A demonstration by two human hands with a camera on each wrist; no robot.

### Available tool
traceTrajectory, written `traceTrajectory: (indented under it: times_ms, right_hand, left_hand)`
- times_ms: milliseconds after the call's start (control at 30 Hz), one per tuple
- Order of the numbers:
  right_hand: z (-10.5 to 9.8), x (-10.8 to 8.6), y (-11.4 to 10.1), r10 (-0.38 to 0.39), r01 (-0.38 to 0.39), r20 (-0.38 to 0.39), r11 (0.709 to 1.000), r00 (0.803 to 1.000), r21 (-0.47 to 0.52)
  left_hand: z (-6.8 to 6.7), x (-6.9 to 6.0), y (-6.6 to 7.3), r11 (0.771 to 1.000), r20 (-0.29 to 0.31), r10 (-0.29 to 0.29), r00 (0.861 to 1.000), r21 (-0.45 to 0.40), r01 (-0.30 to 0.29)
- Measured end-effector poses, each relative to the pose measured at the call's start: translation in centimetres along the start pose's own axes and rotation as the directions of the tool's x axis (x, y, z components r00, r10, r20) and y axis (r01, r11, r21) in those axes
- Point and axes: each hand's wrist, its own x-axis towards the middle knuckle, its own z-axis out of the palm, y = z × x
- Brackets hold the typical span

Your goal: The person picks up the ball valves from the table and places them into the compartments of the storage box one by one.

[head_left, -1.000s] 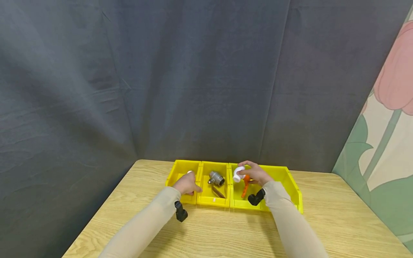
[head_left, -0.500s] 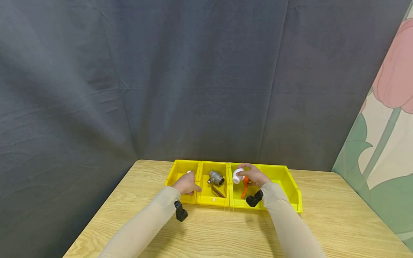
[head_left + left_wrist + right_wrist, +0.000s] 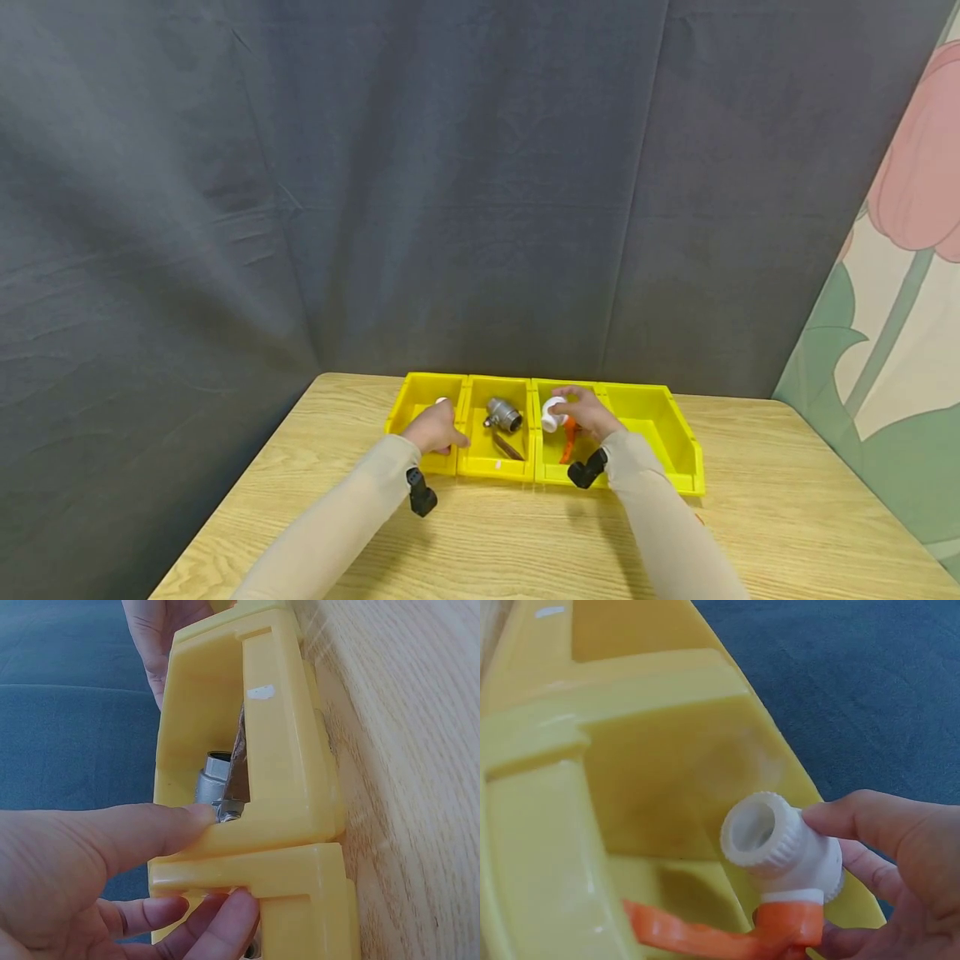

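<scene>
My right hand (image 3: pixel 591 412) holds a white plastic ball valve (image 3: pixel 784 844) with an orange lever handle (image 3: pixel 697 937). It is over the third yellow bin (image 3: pixel 547 472) from the left, the thumb against the white body and the other fingers partly hidden behind it. My left hand (image 3: pixel 432 427) pinches the wall between the first two yellow bins (image 3: pixel 225 859), thumb on one side and fingers on the other. Inside the second bin lie a grey metal valve (image 3: pixel 503 415) and a brown strip (image 3: pixel 507 446). A small white piece (image 3: pixel 441 400) shows past the left hand.
The yellow bins stand in a row on a wooden table (image 3: pixel 480 542), in front of a dark curtain (image 3: pixel 465 208). At the row's right end is a wider-looking bin (image 3: pixel 652 425). A floral panel (image 3: pixel 892 350) borders the right side.
The right hand and the white valve have sunk slightly toward the third bin, with the valve turned a little. The left hand stays in the same place.
</scene>
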Motion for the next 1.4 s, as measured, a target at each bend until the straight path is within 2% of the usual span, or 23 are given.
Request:
traceTrajectory:
  times_ms: [267,600,1067,1400]
  right_hand:
    - [0.5,0.2,0.6,-0.014,0.015,-0.030,0.999,0.999,0.035]
    - [0.9,0.4,1.0,-0.030,0.030,-0.057,1.000,0.998,0.002]
    - [1.4,0.4,1.4,-0.027,0.024,-0.055,0.998,0.998,-0.054]
    - [1.8,0.4,1.5,-0.019,0.014,-0.072,0.998,0.997,-0.060]
  left_hand:
    - [0.1,-0.3,0.1,1.000,0.000,-0.007,1.000,-0.018,0.007]
    - [0.1,-0.3,0.1,1.000,-0.002,0.005,1.000,-0.022,-0.005]
    - [0.1,-0.2,0.1,1.000,0.001,0.011,1.000,-0.020,-0.011]
    - [0.1,0.0,-0.1,1.000,-0.006,0.006,1.000,-0.014,-0.006]
